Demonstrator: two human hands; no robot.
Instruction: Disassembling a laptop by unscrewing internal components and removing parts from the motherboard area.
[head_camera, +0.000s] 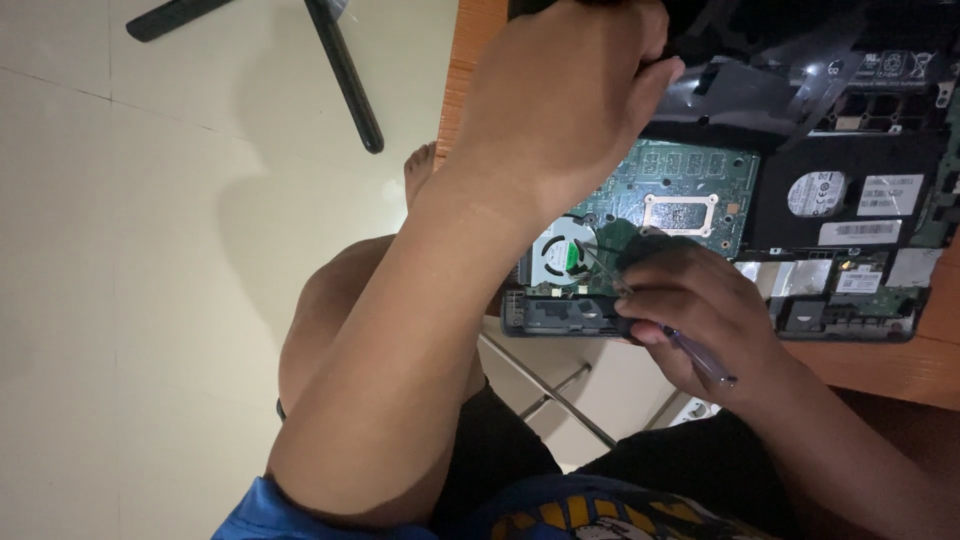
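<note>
An opened laptop (850, 215) lies on a wooden table, its green circuit board (690, 190) and round cooling fan (560, 255) exposed. My left hand (560, 95) is closed on the laptop's black upper part at the top of the view. My right hand (700, 310) grips a thin screwdriver (700, 355) with a purple handle. Its metal tip points at the fan area.
The wooden table edge (880, 365) runs below the laptop. My bare knee and foot (420, 170) show over a pale tiled floor (130, 300). Black chair legs (345, 75) stand at the top left. A metal frame (545, 390) crosses under the table.
</note>
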